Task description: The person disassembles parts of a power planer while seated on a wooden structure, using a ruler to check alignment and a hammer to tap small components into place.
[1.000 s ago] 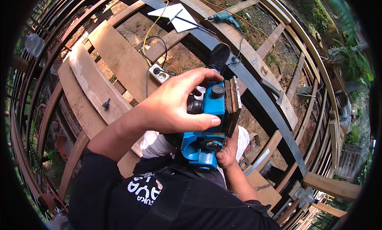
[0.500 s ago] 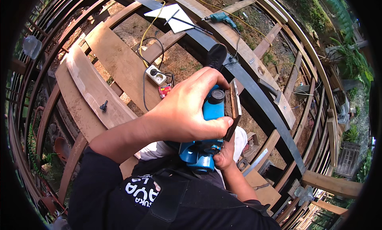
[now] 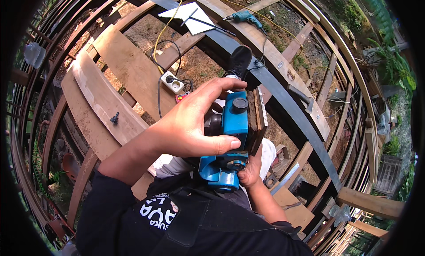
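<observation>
A blue electric planer [image 3: 235, 119] is tilted on its side in front of my chest, its flat, dusty sole [image 3: 257, 119] turned to the right. My left hand [image 3: 188, 125] curls around the planer's body from the left. Its thumb lies along the blue casing below a black round knob [image 3: 240, 105], and its fingers reach over the far end. Close to the planer's near end, my right hand [image 3: 251, 173] has its fingers closed against the tool's lower right side. Part of that grip is hidden behind the planer.
Brown boards [image 3: 133, 63] lie at left, with a small black knobbed part [image 3: 115, 118] on one. Beyond my left hand is a white power socket [image 3: 172, 82] with cables. A green drill [image 3: 244, 18], a hammer-like tool [image 3: 301, 98] and a dark beam [image 3: 287, 106] lie farther right. My shoe [image 3: 240, 61] is ahead.
My left hand has drawn back to the left: its thumb and fingertips have come off the sole's edge onto the blue casing. My right hand stays at the planer's near end.
</observation>
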`<state>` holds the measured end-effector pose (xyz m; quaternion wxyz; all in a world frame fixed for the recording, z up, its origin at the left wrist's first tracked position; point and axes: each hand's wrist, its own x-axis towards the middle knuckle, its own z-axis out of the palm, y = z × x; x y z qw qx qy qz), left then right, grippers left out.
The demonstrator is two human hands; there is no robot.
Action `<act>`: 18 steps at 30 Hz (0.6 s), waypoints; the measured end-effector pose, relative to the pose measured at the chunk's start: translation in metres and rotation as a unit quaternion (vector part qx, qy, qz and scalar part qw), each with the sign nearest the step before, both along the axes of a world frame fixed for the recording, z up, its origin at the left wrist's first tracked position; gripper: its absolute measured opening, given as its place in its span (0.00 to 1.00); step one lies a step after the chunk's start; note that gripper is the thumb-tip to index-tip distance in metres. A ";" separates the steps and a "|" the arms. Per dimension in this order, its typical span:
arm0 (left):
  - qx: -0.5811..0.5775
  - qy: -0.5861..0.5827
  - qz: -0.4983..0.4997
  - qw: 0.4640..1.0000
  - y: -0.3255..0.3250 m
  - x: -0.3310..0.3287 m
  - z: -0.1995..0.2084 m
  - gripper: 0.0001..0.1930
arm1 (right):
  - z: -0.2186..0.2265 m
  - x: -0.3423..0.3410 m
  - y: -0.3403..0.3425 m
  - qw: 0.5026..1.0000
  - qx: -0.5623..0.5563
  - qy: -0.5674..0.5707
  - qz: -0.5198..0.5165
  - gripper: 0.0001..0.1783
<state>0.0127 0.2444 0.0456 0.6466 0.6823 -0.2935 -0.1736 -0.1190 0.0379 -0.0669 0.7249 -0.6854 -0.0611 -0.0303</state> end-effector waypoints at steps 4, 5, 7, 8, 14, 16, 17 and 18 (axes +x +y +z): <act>-0.051 0.039 0.034 0.997 0.022 -0.006 -0.019 0.35 | -0.002 -0.001 0.002 1.000 0.014 0.007 -0.015 0.73; -0.051 0.040 0.034 0.997 0.025 -0.007 -0.024 0.35 | -0.001 -0.001 0.002 1.000 0.014 0.008 -0.015 0.73; 0.006 -0.086 0.075 0.993 0.030 -0.008 -0.029 0.29 | 0.001 0.001 0.003 1.000 -0.003 0.012 -0.015 0.73; 0.010 -0.157 0.085 0.984 0.029 -0.008 -0.028 0.25 | 0.000 0.001 0.003 1.000 -0.002 0.013 -0.014 0.73; 0.046 -0.231 0.088 0.968 0.030 -0.008 -0.032 0.29 | 0.000 -0.001 0.001 0.999 -0.034 0.013 -0.016 0.72; 0.053 -0.230 0.084 0.968 0.029 -0.010 -0.036 0.29 | -0.001 0.000 0.002 0.999 -0.031 0.007 -0.021 0.72; 0.001 -0.140 0.089 0.986 0.026 -0.014 -0.044 0.26 | -0.001 0.000 0.003 0.999 -0.031 0.007 -0.021 0.72; -0.052 -0.050 0.092 0.993 0.024 -0.016 -0.048 0.24 | 0.001 0.000 0.004 1.000 -0.020 0.008 -0.019 0.72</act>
